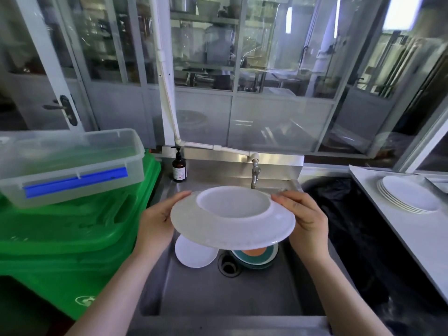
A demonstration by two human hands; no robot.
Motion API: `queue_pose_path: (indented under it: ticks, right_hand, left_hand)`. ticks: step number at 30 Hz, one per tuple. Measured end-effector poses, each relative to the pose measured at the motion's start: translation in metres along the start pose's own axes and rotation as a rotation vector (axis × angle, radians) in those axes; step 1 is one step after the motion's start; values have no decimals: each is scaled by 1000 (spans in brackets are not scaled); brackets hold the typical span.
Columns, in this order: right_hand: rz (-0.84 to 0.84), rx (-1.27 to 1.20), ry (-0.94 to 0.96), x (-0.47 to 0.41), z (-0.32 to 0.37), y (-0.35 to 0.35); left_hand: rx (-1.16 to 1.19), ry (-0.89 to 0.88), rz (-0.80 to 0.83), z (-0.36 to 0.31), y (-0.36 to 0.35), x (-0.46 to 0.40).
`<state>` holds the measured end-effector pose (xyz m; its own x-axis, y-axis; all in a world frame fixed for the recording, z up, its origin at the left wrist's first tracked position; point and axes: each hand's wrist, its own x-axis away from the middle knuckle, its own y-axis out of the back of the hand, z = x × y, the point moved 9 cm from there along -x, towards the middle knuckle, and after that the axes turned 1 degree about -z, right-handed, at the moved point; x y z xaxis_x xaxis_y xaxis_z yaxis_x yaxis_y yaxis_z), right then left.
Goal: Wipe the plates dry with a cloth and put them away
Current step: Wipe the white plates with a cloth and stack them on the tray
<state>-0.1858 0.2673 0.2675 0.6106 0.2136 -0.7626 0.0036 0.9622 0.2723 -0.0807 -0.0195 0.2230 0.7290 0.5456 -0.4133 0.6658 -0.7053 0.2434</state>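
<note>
I hold a white deep plate [232, 229] over the steel sink [232, 297], tilted a little toward me. My left hand [157, 217] grips its left rim and my right hand [303, 214] grips its right rim, fingers curled over the edge. Below it in the sink lie a small white plate [194, 255] and a teal dish [257, 259] with something orange in it, next to the drain [226, 266]. A stack of white plates [409, 195] rests on the white counter [388, 229] at the right. No cloth is in view.
A tap [255, 173] juts over the sink's back edge, with a brown pump bottle [179, 167] to its left. Green bins [68, 238] with a clear lidded box [70, 163] on top stand at the left. A black bag [351, 234] lies between sink and counter.
</note>
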Motion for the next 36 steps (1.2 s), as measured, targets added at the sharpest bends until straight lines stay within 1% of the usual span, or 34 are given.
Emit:
queue_pose_path:
  ticks: [4,9,13,15,19,20,22,25,27,30,33,34,36]
  right_hand:
    - [6,-69,-131,-9,-37,33]
    - [-20,-84,-266,-15,-77,81]
    - [9,-36,-274,-24,-99,104]
    - [32,0,-238,-26,-107,112]
    - [53,-68,-334,-23,-142,127]
    - [61,-51,-326,-24,-148,130]
    - [86,10,-261,-25,-156,134]
    - [113,27,-210,-29,-163,136]
    - [127,32,-188,-32,-166,135]
    - [182,-50,-206,-32,-169,127]
    - [226,-121,-278,-32,-178,120]
    - [234,-105,-292,-33,-182,118]
    - [255,-86,-326,-35,-189,111]
  left_hand:
    - [-9,4,40,-14,-44,-7]
    - [-60,-24,70,-31,-101,-10]
    - [-110,-112,59,-40,-134,-9]
    - [-136,-121,48,-38,-147,-8]
    - [-152,-113,32,-31,-171,-5]
    - [-152,-110,28,-31,-177,-3]
    - [-156,-115,17,-31,-186,-1]
    - [-180,-116,-6,-30,-194,2]
    - [-244,-118,-51,-31,-194,4]
    - [-357,-138,-134,-39,-188,7]
    - [-461,-162,-125,-43,-187,7]
    - [-462,-129,-112,-42,-186,6]
    - [-373,5,-70,-35,-183,5]
